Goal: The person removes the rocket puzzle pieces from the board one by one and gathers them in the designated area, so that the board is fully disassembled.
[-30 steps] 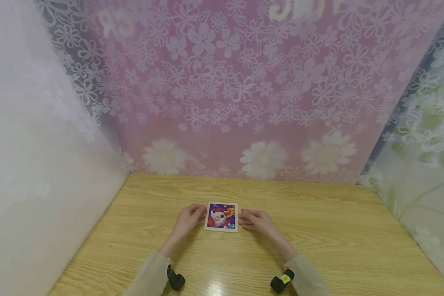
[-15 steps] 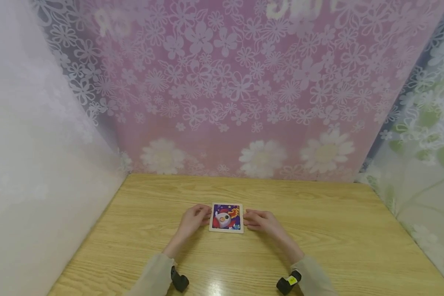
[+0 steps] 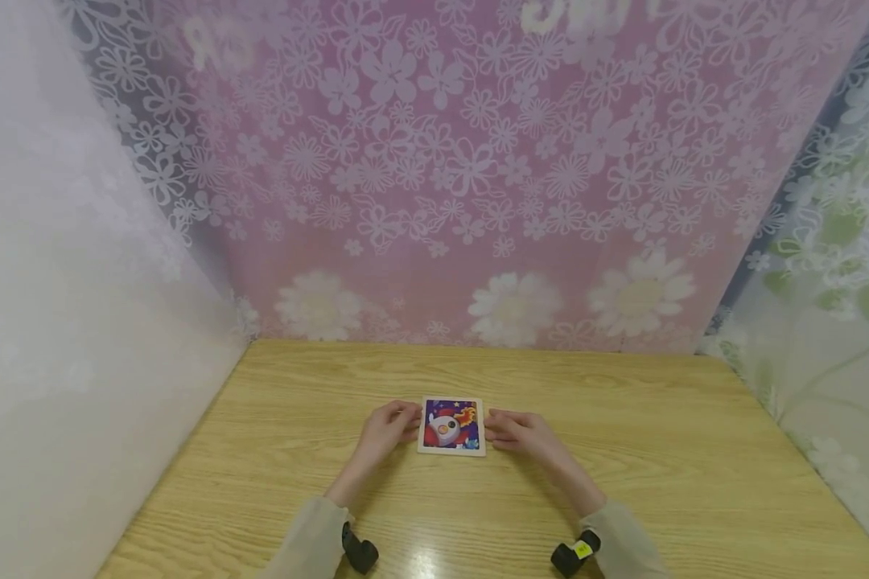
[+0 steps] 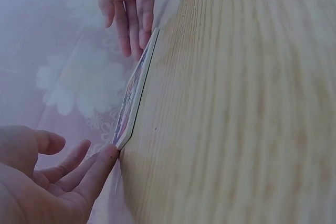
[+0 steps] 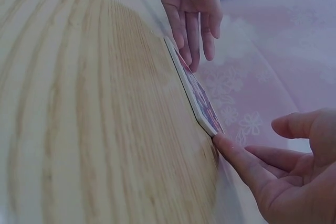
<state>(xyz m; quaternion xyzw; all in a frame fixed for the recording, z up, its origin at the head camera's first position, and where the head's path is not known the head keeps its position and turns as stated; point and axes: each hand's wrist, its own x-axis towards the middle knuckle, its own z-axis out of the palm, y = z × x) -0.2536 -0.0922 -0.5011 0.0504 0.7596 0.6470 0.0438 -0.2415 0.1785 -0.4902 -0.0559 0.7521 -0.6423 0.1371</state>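
A flat square picture puzzle board (image 3: pixel 452 426) with a pale rim lies on the table, showing a red and white rocket on dark purple. My left hand (image 3: pixel 387 429) touches its left edge with extended fingertips. On the opposite side my right hand (image 3: pixel 525 434) has its fingertips at the right edge. In the left wrist view the left hand's fingers (image 4: pixel 97 174) meet the board's corner, the thumb held apart. The right wrist view likewise has a fingertip of the right hand against the board (image 5: pixel 197 95). Neither hand curls round it.
The wood-grain table (image 3: pixel 623 458) extends around the board. A pink flowered curtain (image 3: pixel 434 201) hangs along its back edge, with pale sheets (image 3: pixel 101 305) at the sides. Black wrist cameras (image 3: pixel 360 551) sit on both sleeves.
The puzzle board has slid a little to the right across the table. Both hands have moved along with it, staying at its two sides.
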